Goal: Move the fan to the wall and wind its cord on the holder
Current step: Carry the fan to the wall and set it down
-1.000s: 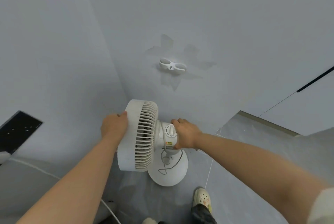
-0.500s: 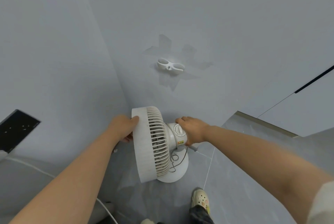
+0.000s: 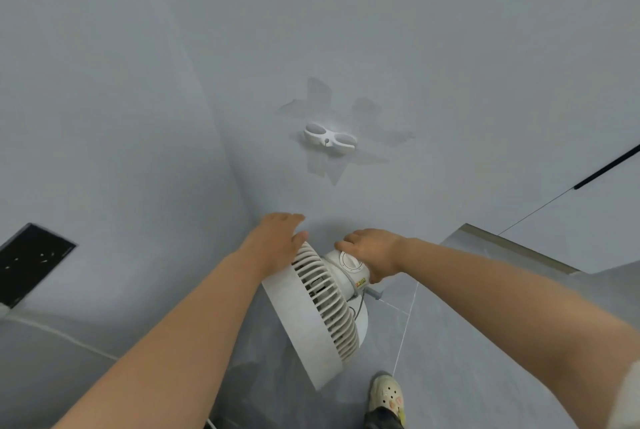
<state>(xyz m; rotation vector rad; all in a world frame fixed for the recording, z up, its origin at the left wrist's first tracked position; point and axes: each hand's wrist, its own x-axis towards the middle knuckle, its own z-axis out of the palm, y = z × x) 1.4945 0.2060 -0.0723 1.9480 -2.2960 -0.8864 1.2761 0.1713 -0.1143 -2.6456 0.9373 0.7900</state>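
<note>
The white fan (image 3: pixel 313 328) is tilted, close to the corner of the grey wall, with its grille facing down and left. My left hand (image 3: pixel 280 234) rests on the top of the grille rim, fingers stretched toward the wall, thumb touching the rim. My right hand (image 3: pixel 374 252) grips the round motor housing behind the grille, beside the dial. A thin grey cord (image 3: pixel 360 305) hangs under the housing over the round base, which is mostly hidden. The white cord holder (image 3: pixel 329 139) is taped to the wall above the fan and carries nothing.
A black panel (image 3: pixel 31 262) sits low on the left wall, with a white cable (image 3: pixel 69 335) running along the floor below it. My pale shoe (image 3: pixel 384 394) stands on the grey tiles. A door with a black handle (image 3: pixel 606 169) and a metal threshold (image 3: pixel 519 248) lie to the right.
The fan has moved toward the wall and tipped further over. My left hand has slid from the front of the rim to its top, with the fingers straightened.
</note>
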